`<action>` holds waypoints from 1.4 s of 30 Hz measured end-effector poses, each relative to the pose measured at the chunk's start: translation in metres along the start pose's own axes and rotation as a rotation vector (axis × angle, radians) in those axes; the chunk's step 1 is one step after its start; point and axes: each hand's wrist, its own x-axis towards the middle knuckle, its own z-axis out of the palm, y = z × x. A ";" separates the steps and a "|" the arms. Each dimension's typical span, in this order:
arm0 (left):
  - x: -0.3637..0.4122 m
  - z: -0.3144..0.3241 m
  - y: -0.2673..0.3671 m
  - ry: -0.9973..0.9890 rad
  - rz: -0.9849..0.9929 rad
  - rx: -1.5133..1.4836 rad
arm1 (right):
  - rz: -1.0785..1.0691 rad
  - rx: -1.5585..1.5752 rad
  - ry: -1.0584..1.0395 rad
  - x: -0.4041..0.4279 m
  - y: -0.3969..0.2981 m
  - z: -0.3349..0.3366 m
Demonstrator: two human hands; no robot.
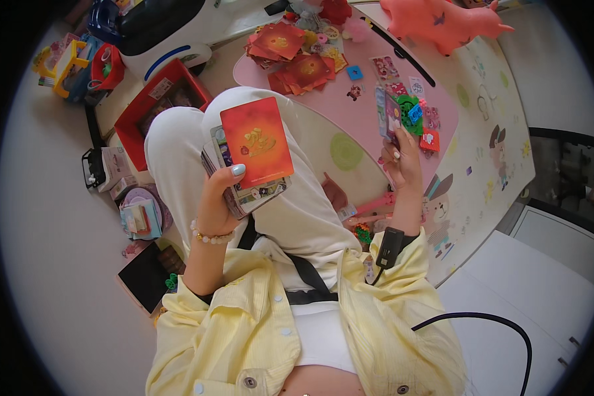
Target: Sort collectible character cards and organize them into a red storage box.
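Note:
My left hand (pixel 221 195) grips a thick stack of cards above my lap. A red-orange card (pixel 260 141) with a gold emblem tops the stack, and illustrated cards (pixel 265 192) stick out beneath it. Off to the right, my right hand (pixel 400 158) pinches a purple card (pixel 392 116) over the pink folding table (pixel 349 114). Another pale card or sleeve (pixel 381 113) sits right behind it; whether it is held too, I cannot tell. Green and blue plastic pieces (pixel 412 115) lie just beyond these fingers. Red-orange cards (pixel 304 72) form two loose piles at the table's far side.
A red bin (pixel 128 126) stands left of my knees, near boxes and a tablet-like dark panel (pixel 147 277). Sticker sheets (pixel 385 68) lie on the table's right side. A pink inflatable animal (pixel 438 22) rests behind. A black cable (pixel 522 336) curves at lower right.

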 end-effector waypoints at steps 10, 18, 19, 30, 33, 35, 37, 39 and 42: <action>0.001 0.005 -0.004 -0.018 -0.002 0.046 | 0.183 0.241 0.160 0.050 0.040 -0.041; 0.002 -0.002 -0.006 0.017 0.006 0.085 | 0.110 1.240 -0.677 0.012 0.022 0.015; 0.001 -0.001 -0.006 0.017 0.015 0.092 | 0.104 1.223 -0.714 0.011 0.021 0.018; 0.002 -0.005 -0.007 -0.043 -0.030 0.027 | -0.177 -0.743 0.480 0.069 0.036 -0.053; 0.002 -0.005 -0.005 -0.049 -0.034 0.020 | -0.221 -1.165 0.530 0.078 0.038 -0.056; 0.001 -0.005 -0.004 -0.049 -0.039 0.026 | -0.350 -1.144 0.512 0.072 0.042 -0.040; 0.000 -0.006 -0.003 -0.048 -0.059 0.042 | -0.475 -1.110 0.481 0.050 0.035 0.001; 0.004 0.007 -0.004 -0.050 -0.076 0.083 | -0.599 -1.064 0.459 0.023 0.022 0.043; 0.006 0.017 -0.006 -0.031 -0.073 0.174 | -0.248 -0.615 -0.116 -0.022 0.029 0.119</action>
